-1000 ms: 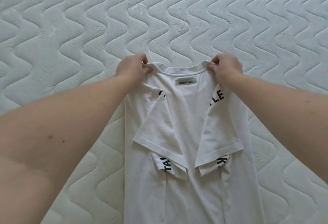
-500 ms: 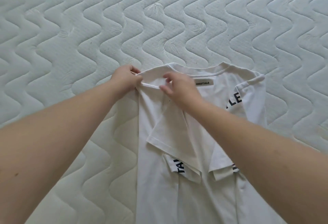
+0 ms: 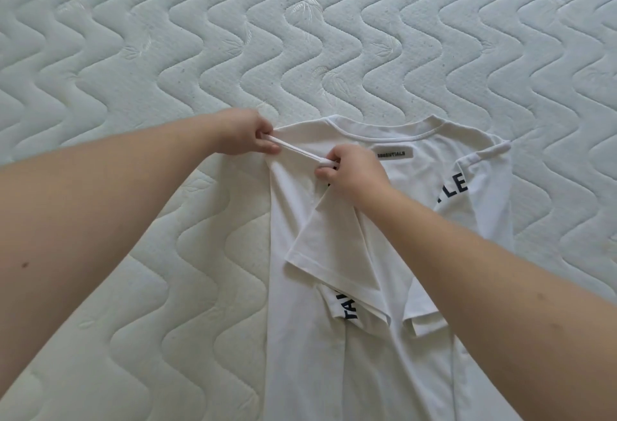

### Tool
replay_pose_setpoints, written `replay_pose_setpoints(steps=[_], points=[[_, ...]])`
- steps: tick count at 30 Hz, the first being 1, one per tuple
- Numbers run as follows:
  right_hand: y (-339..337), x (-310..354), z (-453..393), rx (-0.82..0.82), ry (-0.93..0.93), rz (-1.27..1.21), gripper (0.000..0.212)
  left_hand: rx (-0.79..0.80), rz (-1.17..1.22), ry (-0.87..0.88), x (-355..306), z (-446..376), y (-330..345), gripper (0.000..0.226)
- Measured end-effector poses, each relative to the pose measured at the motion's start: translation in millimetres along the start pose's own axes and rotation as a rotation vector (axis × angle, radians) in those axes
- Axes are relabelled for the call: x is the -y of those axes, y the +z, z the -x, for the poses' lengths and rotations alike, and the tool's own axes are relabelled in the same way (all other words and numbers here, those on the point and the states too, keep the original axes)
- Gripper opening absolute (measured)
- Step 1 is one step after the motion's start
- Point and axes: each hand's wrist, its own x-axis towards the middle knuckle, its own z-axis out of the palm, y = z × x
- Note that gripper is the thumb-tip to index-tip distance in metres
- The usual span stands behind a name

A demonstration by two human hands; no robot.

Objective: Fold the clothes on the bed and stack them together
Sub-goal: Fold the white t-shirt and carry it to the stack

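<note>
Between the left hand and the right hand runs a taut folded edge of a white cotton T-shirt with black lettering, each hand pinching one end of it with closed fingers. Under both forearms the shirt lies lengthwise on a pale quilted mattress with wavy stitching, sleeves folded inward. Just beyond the right hand sits a grey neck label.

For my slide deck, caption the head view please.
Both hands, left and right, pinch a white T-shirt's left shoulder edge on a quilted mattress.
</note>
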Motion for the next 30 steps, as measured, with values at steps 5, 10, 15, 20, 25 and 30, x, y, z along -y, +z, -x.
replay_pose_setpoints(steps=[5,10,15,20,25,30], points=[[1.1,-3.4,3.0,-0.037,0.03,-0.098,0.014,0.058,-0.048,-0.048,-10.9,-4.0,-20.3,0.038],[-1.9,-7.0,8.7,0.0,0.039,-0.14,0.025,-0.066,0.194,-0.102,-12.0,-7.0,-9.0,0.028],[-4.5,-17.9,13.5,-0.056,0.075,-0.153,0.016,-0.293,0.895,-0.31,-14.9,-0.4,24.2,0.033],[6.8,-22.5,29.1,-0.225,-0.007,-0.192,0.02,-0.228,1.073,-0.439,-27.7,11.3,46.0,0.023],[-5.0,-52.6,48.3,-0.29,-0.052,-0.161,0.022,-0.344,1.03,-0.457,-29.9,12.4,53.3,0.018],[-41.9,-102.6,78.3,-0.519,-0.138,-0.028,0.031,-0.626,0.967,-0.508,-37.2,16.1,74.9,0.039]])
